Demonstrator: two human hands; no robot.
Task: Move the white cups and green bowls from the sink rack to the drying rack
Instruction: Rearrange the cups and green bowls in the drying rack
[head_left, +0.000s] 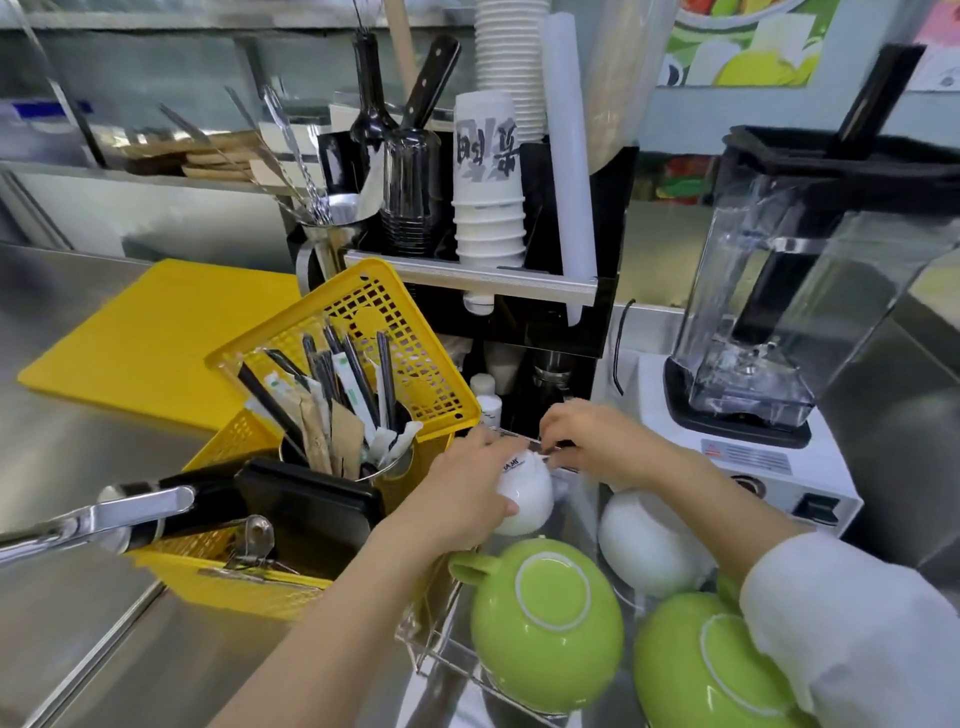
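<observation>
While the left hand grasps the small upturned white ceramic cup at the far end of the clear wire rack, the right hand, pinching the rack's rim, should steady it so the cup seats mouth-down beside the second white cup, clear of the green bowls.

Steel counter; blender at right; fruit poster on wall.

Head view, looking forward and down, close over counter

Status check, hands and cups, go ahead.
Left hand gripping white cup, upside down. Right hand pinching clear rack's rim. Two green bowls inverted nearby. Nothing blocking.
</observation>
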